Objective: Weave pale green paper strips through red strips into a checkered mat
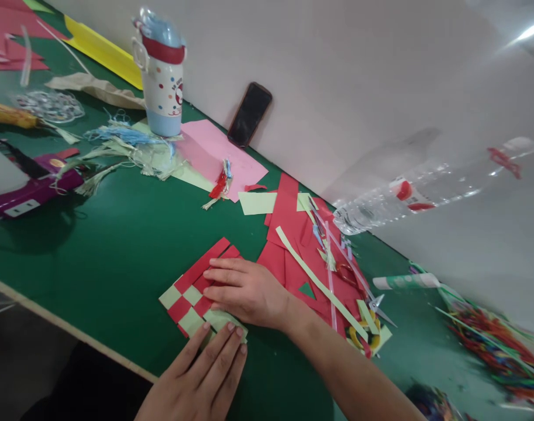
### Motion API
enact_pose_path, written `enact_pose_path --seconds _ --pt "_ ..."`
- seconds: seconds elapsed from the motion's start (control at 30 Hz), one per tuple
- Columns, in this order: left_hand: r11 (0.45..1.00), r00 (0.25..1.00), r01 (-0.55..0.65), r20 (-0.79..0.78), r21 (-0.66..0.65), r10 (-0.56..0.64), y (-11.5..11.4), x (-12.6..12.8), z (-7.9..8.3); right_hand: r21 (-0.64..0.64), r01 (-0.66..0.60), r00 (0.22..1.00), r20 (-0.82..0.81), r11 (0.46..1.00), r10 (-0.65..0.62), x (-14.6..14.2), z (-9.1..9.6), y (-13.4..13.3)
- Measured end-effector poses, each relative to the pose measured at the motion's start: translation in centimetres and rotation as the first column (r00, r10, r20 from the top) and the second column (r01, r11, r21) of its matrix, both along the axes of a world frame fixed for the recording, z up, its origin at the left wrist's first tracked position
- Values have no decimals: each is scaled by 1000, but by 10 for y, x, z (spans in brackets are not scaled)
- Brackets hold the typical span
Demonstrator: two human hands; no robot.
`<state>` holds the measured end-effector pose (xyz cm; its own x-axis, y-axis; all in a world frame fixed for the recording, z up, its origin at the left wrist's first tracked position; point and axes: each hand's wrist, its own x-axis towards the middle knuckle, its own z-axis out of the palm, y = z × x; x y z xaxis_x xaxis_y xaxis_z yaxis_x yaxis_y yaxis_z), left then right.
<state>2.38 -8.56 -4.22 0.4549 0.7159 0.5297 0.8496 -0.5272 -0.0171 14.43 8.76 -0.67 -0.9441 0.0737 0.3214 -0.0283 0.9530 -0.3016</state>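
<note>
A woven paper mat (191, 295) of red and pale green strips lies on the green table, its squares in a checker pattern at the left end. My right hand (251, 292) rests flat across its right part, fingers stretched to the left and hiding some of the weave. My left hand (205, 374) lies at the mat's near edge. Its fingers are extended, with the tips on a pale green strip (223, 318) that curves up slightly beside my right palm. What is under the fingers is hidden.
To the right, red paper pieces (293, 251) lie with a long pale green strip (319, 286) and yellow-handled scissors (367, 336). A clear bottle (424, 193), a phone (249, 114) and a drinking bottle (164, 76) stand farther back. A purple glue gun or similar device (34, 187) sits left.
</note>
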Motion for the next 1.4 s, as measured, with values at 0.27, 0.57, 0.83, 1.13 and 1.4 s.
enact_pose_path --seconds 0.27,0.57,0.83,1.13,1.4 --pt "997 997 54 56 -60 -51 2 -44 14 -72 369 929 31 926 -368 18 23 -30" --pt "944 981 -11 180 -330 75 24 -91 16 -77 677 717 293 732 -632 29 13 -100" --pt "935 981 -39 166 -353 104 27 -83 15 -105 656 742 276 748 -611 30 10 -103" --pt "928 983 -19 164 -373 87 26 -91 11 -110 644 754 254 757 -605 31 9 -103" --pt "958 999 14 47 -285 -1 27 -89 15 -65 612 779 218 788 -587 33 7 -103"
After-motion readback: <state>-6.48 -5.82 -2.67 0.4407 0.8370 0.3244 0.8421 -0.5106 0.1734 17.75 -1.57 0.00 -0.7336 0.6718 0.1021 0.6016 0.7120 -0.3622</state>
